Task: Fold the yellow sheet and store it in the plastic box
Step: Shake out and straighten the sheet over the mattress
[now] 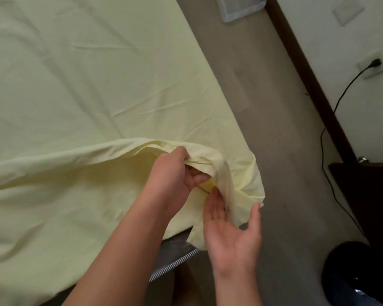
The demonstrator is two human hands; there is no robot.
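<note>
Sheet (75, 85): yellow, spread flat over most of the bed, creased, filling the left and centre of the view. Its near right corner is lifted off the mattress (175, 259), whose grey side and striped edge show bare beneath it. A raised ridge of cloth runs from the left edge across to that corner.

Left hand (175, 173): fingers curled round the hem at the lifted corner, clamped on the sheet and holding it above the bed.

Right hand (230, 230): palm up, fingers straight and apart, thumb spread, holding nothing. It sits under the hanging corner flap, fingertips just beside or touching the cloth; which of the two cannot be told.

Box (241, 7): clear plastic, on the floor (263, 129) at the far end, well apart from both hands, only partly in view. Contents cannot be told.

Right side: a black cable (327, 151) drops from a wall socket (373, 67) past a dark cabinet (367, 191).

Assessment: the task is at its opening step, freeing the first corner; no fold is made and nothing appears to be stored. The next move likely calls for the right hand to close on the loose flap, so both hands can draw the corner across to the opposite edge, keeping the hems matched and the cloth off the floor
</note>
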